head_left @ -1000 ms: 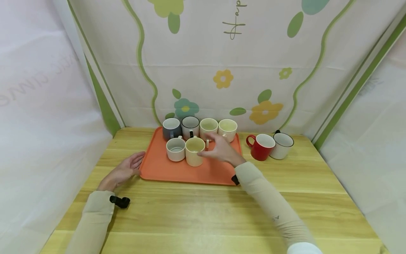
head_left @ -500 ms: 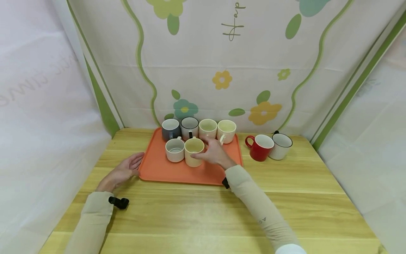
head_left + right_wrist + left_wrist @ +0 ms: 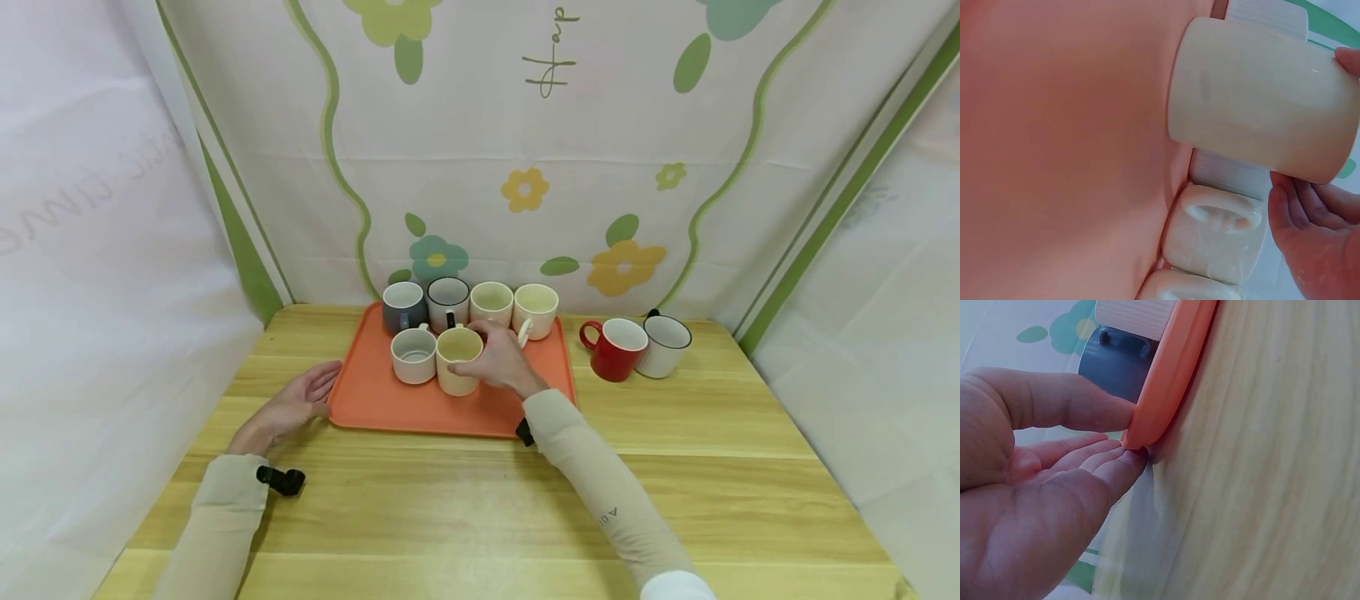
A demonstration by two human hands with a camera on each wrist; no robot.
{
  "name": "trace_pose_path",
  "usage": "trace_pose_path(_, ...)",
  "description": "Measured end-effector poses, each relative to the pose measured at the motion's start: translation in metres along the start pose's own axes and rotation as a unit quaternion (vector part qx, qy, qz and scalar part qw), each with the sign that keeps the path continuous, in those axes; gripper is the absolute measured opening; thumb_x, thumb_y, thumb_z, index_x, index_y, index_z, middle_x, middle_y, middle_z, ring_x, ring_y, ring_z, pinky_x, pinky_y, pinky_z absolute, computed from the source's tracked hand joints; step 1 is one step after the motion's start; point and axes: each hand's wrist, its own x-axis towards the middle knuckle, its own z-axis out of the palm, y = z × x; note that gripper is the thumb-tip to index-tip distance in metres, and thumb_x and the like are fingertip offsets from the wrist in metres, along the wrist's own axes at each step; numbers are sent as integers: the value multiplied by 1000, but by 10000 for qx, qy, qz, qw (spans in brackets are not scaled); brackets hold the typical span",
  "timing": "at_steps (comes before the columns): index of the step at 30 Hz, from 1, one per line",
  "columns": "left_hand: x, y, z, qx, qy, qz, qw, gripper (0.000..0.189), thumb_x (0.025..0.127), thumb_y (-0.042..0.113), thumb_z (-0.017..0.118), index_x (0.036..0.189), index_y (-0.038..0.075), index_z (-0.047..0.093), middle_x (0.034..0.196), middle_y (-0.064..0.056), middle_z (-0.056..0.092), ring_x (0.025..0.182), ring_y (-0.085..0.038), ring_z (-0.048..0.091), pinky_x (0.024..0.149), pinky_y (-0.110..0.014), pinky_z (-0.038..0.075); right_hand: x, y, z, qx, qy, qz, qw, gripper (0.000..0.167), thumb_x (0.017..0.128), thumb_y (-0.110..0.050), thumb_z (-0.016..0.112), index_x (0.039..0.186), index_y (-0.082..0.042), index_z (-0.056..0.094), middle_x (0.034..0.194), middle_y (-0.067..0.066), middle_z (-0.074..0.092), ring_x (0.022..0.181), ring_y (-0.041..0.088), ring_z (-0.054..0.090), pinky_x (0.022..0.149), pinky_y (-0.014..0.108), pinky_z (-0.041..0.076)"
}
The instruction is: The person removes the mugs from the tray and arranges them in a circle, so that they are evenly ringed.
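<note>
My right hand (image 3: pixel 498 360) holds the pale yellow mug (image 3: pixel 457 377), thumb on its near side and fingers at its far right side. The mug stands upright on the orange tray (image 3: pixel 382 410), beside a short off-white mug (image 3: pixel 414 367). In the right wrist view, the yellow mug (image 3: pixel 1260 94) lies between the thumb and the fingers (image 3: pixel 1297 206). At the tray's left side, my left hand (image 3: pixel 292 404) touches the rim with its thumb and nearly straight fingers. The left wrist view shows the thumb and fingertips against the tray edge (image 3: pixel 1169 369).
Behind stand a blue-grey mug (image 3: pixel 402 308), a white black-rimmed mug (image 3: pixel 446 304) and two cream mugs, one of them (image 3: pixel 536 317) at the right end. On the wooden table (image 3: pixel 420 517), right of the tray, are a red mug (image 3: pixel 615 358) and another black-rimmed mug (image 3: pixel 663 354).
My right hand has moved left and closed round the yellow mug. The left hand stays at the tray's rim, and the mugs show no clear movement.
</note>
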Motion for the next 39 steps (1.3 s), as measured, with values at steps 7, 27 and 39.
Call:
trace_pose_path(7,-2,2,2,-6,-71,23,10000,96,90,-21,52,168,-4,-3,176,-28,-3,162,-49,-2,102,-7,45,-4,1,2,121,90,-33,9999,66,66,-36,96,121,-9,71,114,4,72,102,21,65,89,37,56)
trace_pose_path(27,0,0,-1,-21,-120,72,9999,97,90,-20,53,168,-4,-3,176,-28,-3,161,-50,-2,103,-6,44,-67,-4,-84,305,-256,15,9992,53,71,-31,94,118,-18,74,105,-2,76,99,20,71,85,37,59)
trace_pose_path(39,1,-1,-2,-97,-124,57,9999,97,91,-20,53,168,-4,-3,176,-27,-4,162,-49,-3,103,-7,46,-127,19,-164,-70,166,566,9982,61,70,-25,98,124,-9,72,111,12,76,95,23,72,78,22,57)
